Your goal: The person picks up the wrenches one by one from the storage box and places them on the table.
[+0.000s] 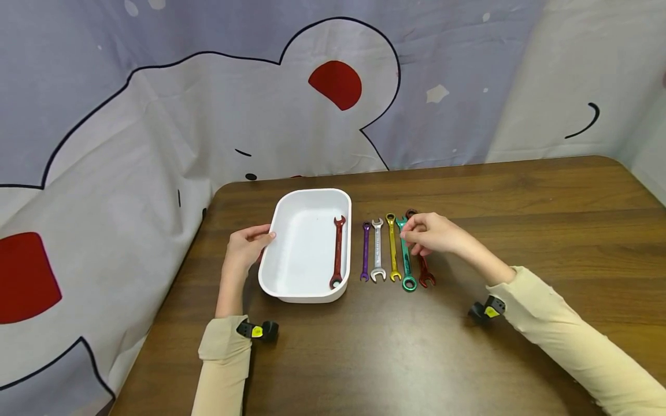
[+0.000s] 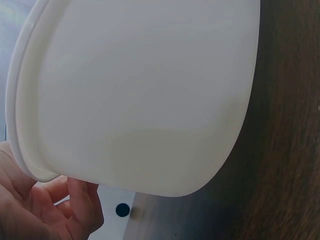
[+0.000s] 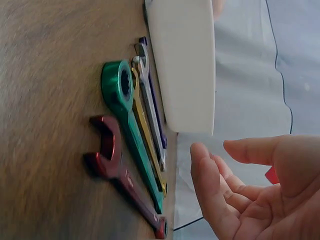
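A white plastic bin [image 1: 304, 242] holds one red combination wrench [image 1: 338, 248] along its right side. My left hand [image 1: 245, 248] grips the bin's left rim, thumb over the edge and fingers outside against the wall. To the right of the bin, wrenches lie in a row: purple [image 1: 366, 251], silver [image 1: 377, 248], yellow [image 1: 392, 245], green [image 1: 409, 283] and dark red [image 1: 426, 278]. Above the green and dark red ones hovers my right hand [image 1: 432, 232], partly covering them. In the right wrist view its fingers [image 3: 207, 187] are loosely bent, thumb and fingertips apart, with nothing between them.
Everything stands on a brown wooden table [image 1: 520, 214]. A patterned curtain [image 1: 208, 115] hangs behind the table and along its left edge. Each wrist carries a small black camera on a strap.
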Available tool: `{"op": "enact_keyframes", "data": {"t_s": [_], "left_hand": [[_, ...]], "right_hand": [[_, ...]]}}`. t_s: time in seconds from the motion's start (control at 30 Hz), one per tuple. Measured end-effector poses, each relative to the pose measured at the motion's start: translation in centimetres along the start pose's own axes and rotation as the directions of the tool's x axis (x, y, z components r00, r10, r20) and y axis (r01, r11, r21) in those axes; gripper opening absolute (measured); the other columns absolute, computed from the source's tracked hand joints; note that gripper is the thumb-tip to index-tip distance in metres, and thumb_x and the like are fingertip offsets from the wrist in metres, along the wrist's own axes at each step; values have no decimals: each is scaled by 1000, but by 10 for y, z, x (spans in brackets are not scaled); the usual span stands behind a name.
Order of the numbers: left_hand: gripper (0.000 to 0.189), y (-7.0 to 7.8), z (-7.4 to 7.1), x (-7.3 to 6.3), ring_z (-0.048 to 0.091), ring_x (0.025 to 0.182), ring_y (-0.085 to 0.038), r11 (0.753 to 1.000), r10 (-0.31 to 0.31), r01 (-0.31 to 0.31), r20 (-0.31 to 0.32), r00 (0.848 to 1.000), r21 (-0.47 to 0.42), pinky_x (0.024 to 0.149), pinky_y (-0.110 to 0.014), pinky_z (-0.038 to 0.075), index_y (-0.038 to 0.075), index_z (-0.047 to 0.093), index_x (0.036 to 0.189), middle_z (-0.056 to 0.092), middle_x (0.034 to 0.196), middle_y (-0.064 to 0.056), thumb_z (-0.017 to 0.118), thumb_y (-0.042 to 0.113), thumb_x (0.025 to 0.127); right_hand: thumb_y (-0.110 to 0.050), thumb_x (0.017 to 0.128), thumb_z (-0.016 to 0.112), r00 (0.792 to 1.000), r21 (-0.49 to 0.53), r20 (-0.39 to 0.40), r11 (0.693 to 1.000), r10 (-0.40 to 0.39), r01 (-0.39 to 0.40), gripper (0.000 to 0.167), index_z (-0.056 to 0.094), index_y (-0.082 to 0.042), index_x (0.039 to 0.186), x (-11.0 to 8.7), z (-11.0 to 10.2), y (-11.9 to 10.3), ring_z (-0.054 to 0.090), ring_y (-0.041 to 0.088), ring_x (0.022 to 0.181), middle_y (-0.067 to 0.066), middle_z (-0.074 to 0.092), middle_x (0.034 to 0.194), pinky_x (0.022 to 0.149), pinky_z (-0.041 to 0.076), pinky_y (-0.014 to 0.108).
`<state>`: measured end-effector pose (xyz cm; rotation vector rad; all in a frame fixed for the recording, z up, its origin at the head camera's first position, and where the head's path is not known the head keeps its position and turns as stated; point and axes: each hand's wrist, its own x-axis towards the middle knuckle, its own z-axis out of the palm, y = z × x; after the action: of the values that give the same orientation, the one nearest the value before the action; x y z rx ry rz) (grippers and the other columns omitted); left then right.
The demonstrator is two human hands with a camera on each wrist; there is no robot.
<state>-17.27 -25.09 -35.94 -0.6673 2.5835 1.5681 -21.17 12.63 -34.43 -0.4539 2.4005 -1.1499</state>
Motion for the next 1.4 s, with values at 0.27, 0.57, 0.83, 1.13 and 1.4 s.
{"op": "enact_keyframes", "data": {"t_s": [0.27, 0.57, 0.83, 1.13, 1.4], "left_hand": [[41, 2, -1, -2, 62, 92, -14, 1000, 19, -19, 1, 1000, -9, 65, -18, 49, 9, 61, 129, 64, 123, -15, 65, 26, 92], [41, 1, -1, -2, 61, 90, -12, 1000, 13, -13, 0, 1000, -9, 65, -18, 49, 10, 62, 128, 64, 123, -15, 66, 26, 92], [39, 1, 0, -2, 62, 96, -17, 1000, 12, -12, -4, 1000, -17, 66, -18, 50, 10, 61, 128, 63, 123, -14, 65, 25, 92], [40, 0, 1, -2, 61, 94, -16, 1000, 19, -19, -1, 1000, -18, 65, -19, 50, 9, 61, 128, 63, 122, -14, 65, 25, 92], [39, 0, 1, -1, 62, 91, -15, 1000, 16, -17, -7, 1000, -19, 64, -19, 50, 9, 62, 127, 64, 121, -15, 65, 25, 92]], "right_hand": [[-18, 96, 55, 999, -3, 14, 999, -37, 37, 24, 59, 2, 107, 2, 9, -6, 67, 14, 68, 17, 70, 91, 63, 56, 33], [-18, 95, 55, 997, 3, 26, 997, -71, 71, 22, 60, 2, 105, 7, 16, -18, 67, 18, 70, 18, 70, 92, 65, 57, 35], [-17, 96, 55, 996, 19, 24, 996, -87, 87, 23, 60, 3, 107, 9, 19, -32, 68, 19, 70, 19, 70, 92, 65, 57, 34], [-18, 96, 55, 994, 51, 40, 994, -101, 99, 23, 60, 2, 107, 13, 27, -43, 68, 23, 73, 20, 69, 94, 68, 57, 38], [-19, 95, 57, 994, 62, 31, 993, -107, 105, 21, 61, -1, 105, 16, 34, -52, 69, 24, 74, 20, 70, 95, 67, 57, 38]]}}
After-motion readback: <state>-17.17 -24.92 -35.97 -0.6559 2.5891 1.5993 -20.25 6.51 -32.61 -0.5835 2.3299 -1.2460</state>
